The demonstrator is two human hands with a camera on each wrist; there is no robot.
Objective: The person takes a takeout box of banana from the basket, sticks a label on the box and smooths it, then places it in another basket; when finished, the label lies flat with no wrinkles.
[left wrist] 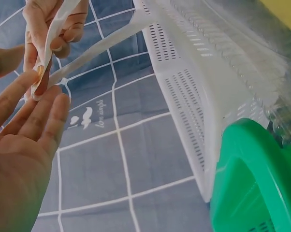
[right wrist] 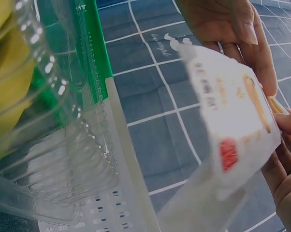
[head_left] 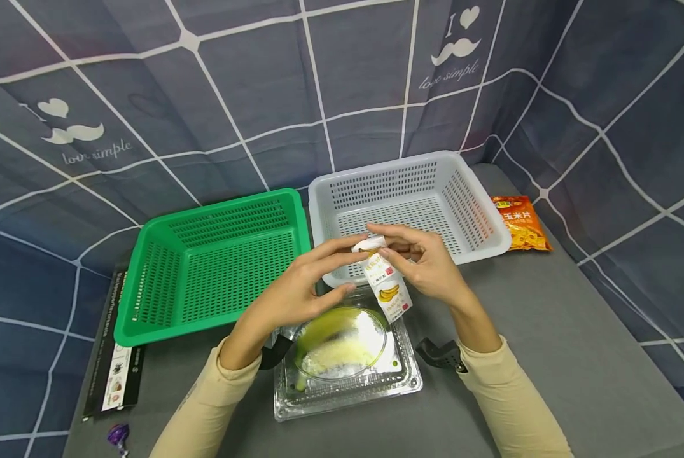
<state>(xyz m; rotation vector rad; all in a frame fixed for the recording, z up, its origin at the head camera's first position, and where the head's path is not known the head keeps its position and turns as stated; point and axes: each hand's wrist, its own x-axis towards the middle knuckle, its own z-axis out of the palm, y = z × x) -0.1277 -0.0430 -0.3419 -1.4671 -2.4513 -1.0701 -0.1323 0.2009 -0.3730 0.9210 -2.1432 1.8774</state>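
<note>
A white strip of paper labels (head_left: 392,294) printed with bananas hangs between both hands, above a clear plastic container (head_left: 350,402). My right hand (head_left: 434,268) pinches the strip's upper end between thumb and fingers. Opposite it, my left hand (head_left: 290,292) has its fingers stretched out, the tips touching the same end; its thumb stands away from the paper. In the left wrist view the strip (left wrist: 94,50) trails away from the fingers. Through the container's lid, yellow-green bananas (head_left: 333,356) show.
Behind the hands stand a green basket (head_left: 216,334) on the left and a white basket (head_left: 493,245) on the right. An orange snack bag (head_left: 522,222) lies at the far right. Left of the green basket are a black box (head_left: 98,375) and a purple-wrapped lollipop (head_left: 118,434).
</note>
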